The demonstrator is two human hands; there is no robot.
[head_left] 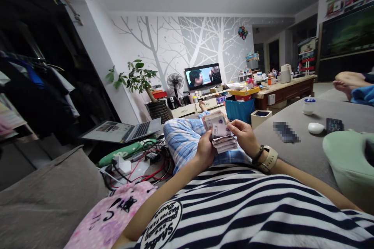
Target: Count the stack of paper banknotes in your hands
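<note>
I lie back on a grey sofa in a striped shirt, and both hands meet over my lap. My left hand grips a thick stack of banknotes from below. My right hand, with a watch and a dark bracelet on its wrist, pinches the top notes of the same stack, some of them folded down toward my stomach. My legs in blue plaid trousers stretch out ahead.
An open laptop and a tangle of cables lie at my left. A remote, a white mouse-like object and a small jar rest on the sofa. Another person's bare feet show at far right. A television plays ahead.
</note>
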